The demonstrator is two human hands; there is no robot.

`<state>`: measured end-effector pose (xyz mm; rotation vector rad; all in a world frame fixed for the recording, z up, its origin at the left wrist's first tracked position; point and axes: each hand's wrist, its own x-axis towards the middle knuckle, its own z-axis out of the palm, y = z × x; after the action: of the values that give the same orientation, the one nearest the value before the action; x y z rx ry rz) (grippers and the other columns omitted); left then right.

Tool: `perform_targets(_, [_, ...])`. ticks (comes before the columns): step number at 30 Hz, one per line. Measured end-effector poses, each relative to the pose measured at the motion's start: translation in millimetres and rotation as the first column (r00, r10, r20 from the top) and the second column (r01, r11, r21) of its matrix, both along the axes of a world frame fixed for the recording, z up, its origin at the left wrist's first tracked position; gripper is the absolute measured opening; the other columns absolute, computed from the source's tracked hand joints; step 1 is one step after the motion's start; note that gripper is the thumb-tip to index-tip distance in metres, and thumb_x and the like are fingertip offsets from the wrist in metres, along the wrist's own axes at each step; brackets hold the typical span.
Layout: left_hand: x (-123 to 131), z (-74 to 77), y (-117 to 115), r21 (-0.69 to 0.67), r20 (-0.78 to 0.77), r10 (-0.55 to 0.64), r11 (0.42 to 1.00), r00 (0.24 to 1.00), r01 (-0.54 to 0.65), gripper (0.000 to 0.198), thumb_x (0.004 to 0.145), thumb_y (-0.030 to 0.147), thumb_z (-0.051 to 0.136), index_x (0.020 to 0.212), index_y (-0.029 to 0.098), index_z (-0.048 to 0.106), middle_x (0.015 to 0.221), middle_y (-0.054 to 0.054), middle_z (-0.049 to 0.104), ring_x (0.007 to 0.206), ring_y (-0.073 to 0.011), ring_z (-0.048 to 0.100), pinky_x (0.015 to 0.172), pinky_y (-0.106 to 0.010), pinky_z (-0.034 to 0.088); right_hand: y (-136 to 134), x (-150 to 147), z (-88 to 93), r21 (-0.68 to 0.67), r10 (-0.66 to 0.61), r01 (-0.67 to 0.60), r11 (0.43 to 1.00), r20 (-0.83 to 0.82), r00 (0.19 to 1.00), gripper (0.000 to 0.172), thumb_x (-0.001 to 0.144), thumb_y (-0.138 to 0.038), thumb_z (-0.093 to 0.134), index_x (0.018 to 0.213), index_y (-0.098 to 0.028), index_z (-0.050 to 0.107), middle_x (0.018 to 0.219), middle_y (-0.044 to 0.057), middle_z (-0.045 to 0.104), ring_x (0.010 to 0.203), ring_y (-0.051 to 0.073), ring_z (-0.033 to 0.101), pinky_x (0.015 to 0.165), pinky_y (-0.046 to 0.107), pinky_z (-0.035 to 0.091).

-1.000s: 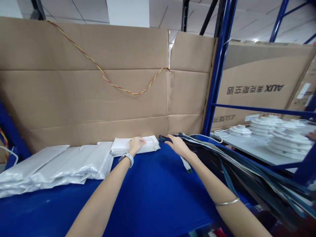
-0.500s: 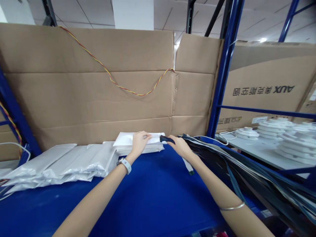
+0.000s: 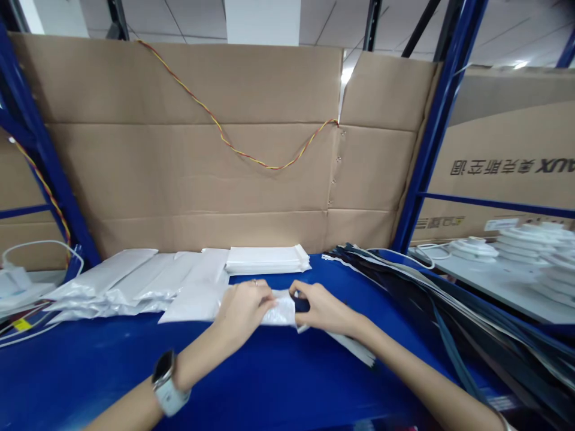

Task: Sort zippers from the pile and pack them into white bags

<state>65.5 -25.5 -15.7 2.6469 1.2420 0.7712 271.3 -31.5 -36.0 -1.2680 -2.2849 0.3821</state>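
Pulled closer, hands [image 3: 245,309] pinch a white bag [image 3: 281,312] around a strip [image 3: 353,348].

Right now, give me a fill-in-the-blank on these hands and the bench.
Both the left hand and right hand hold one white plastic packet. The worktop under them is ____. The white-strapped smartwatch is on the ____ wrist. Long dark flat strips lie to the ____ of the right hand.

blue; left; right
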Motion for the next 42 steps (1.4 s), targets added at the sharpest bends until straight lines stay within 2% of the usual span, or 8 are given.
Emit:
perform_targets(4, [-28.0, -11.9, -28.5, -0.053, -0.108, 0.037, 0.998, 0.993, -0.043, 0.016, 0.082, 0.023, 0.054, 0.077, 0.023, 0.069, 0.084, -0.002, 0.068, 0.082, -0.0212, 0.061, 0.07, -0.03, 0.043, -28.1, -6.8, -5.5, -0.102, 0.123, -0.12, 0.988, 0.032, 0.992, 0.043, 0.067, -0.029, 0.067, 0.106, -0.019, 0.052, 0.089, 0.002, 0.061, 0.079, 0.017, 0.056, 0.065, 0.024, 0.04])
perform_targets(10, [-52.7, -25.7, -34.0, -0.199, -0.014, -0.036, 0.979, 0.999, 0.032, 0.029, 0.079, 0.03, 0.06, 0.108, 0.029, 0.061, 0.116, 0.0, 0.06, 0.102, -0.0199, 0.057, 0.089, -0.032, 0.044, -52.0, 17.9, -10.4, 0.027, -0.03, 0.024, 0.999, 0.221, 0.975, 0.049, 0.074, -0.04, 0.065, 0.119, -0.026, 0.054, 0.111, 0.007, 0.056, 0.103, 0.027, 0.051, 0.093, 0.043, 0.034])
perform_targets(15, [-63.1, -32.6, -38.2, -0.225, -0.112, 0.006, 0.974, 0.994, -0.031, 0.066, 0.074, 0.049, 0.061, 0.134, 0.031, 0.041, 0.141, -0.005, 0.04, 0.129, -0.0308, 0.034, 0.106, -0.047, 0.027, -48.9, 18.8, -9.2, 0.002, 0.02, -0.021, 1.0, 0.176, 0.984, 0.028, 0.086, -0.03, 0.052, 0.113, -0.026, 0.06, 0.095, 0.006, 0.061, 0.089, 0.02, 0.057, 0.079, 0.03, 0.042])
perform_targets(23, [-60.5, -32.8, -35.8, -0.209, -0.129, -0.068, 0.977, 0.989, 0.04, 0.056, 0.081, 0.048, 0.054, 0.133, 0.034, 0.041, 0.135, -0.002, 0.047, 0.123, -0.0254, 0.042, 0.102, -0.04, 0.032, -24.7, -47.1, -7.2, -0.013, 0.213, -0.213, 0.977, 0.121, 0.97, 0.012, 0.08, -0.018, 0.057, 0.088, -0.018, 0.067, 0.078, 0.003, 0.059, 0.071, 0.014, 0.056, 0.065, 0.022, 0.04])
perform_targets(29, [-90.7, -36.2, -32.8, -0.184, -0.199, 0.027, 0.981, 0.98, -0.064, 0.072, 0.073, 0.059, 0.056, 0.137, 0.032, 0.037, 0.143, -0.006, 0.037, 0.132, -0.0312, 0.03, 0.107, -0.047, 0.018, -40.4, -13.7, -7.1, 0.003, 0.088, -0.088, 0.996, -0.021, 0.996, 0.05, 0.07, -0.03, 0.071, 0.118, -0.024, 0.058, 0.107, 0.006, 0.058, 0.103, 0.021, 0.051, 0.089, 0.032, 0.041])
perform_targets(31, [-97.7, -35.7, -33.6, -0.201, -0.187, 0.021, 0.978, 0.982, -0.06, 0.068, 0.075, 0.057, 0.056, 0.137, 0.034, 0.037, 0.142, -0.005, 0.039, 0.13, -0.0304, 0.033, 0.106, -0.045, 0.023, -46.4, 0.8, -6.8, -0.02, 0.069, -0.07, 0.997, -0.03, 0.997, 0.044, 0.075, -0.031, 0.067, 0.118, -0.026, 0.059, 0.11, 0.006, 0.058, 0.102, 0.021, 0.052, 0.09, 0.033, 0.041])
perform_targets(36, [-96.2, -34.1, -34.5, -0.191, -0.2, 0.013, 0.98, 0.98, -0.052, 0.059, 0.08, 0.053, 0.051, 0.135, 0.034, 0.039, 0.139, -0.002, 0.043, 0.126, -0.0286, 0.038, 0.103, -0.043, 0.027, -37.4, -11.6, -14.4, 0.013, 0.132, -0.131, 0.991, -0.058, 0.99, 0.019, 0.083, -0.021, 0.057, 0.098, -0.025, 0.069, 0.09, 0.003, 0.064, 0.084, 0.016, 0.058, 0.077, 0.026, 0.043])
perform_targets(42, [-95.0, -35.4, -29.4, -0.135, -0.261, 0.003, 0.99, 0.965, -0.039, 0.05, 0.085, 0.051, 0.044, 0.133, 0.037, 0.042, 0.135, 0.0, 0.048, 0.121, -0.0268, 0.044, 0.099, -0.042, 0.031, -16.2, -61.2, -17.8, 0.044, 0.261, -0.259, 0.965, -0.059, 0.963, 0.021, 0.078, -0.003, 0.052, 0.068, -0.017, 0.066, 0.065, 0.0, 0.059, 0.069, 0.013, 0.055, 0.063, 0.021, 0.039])
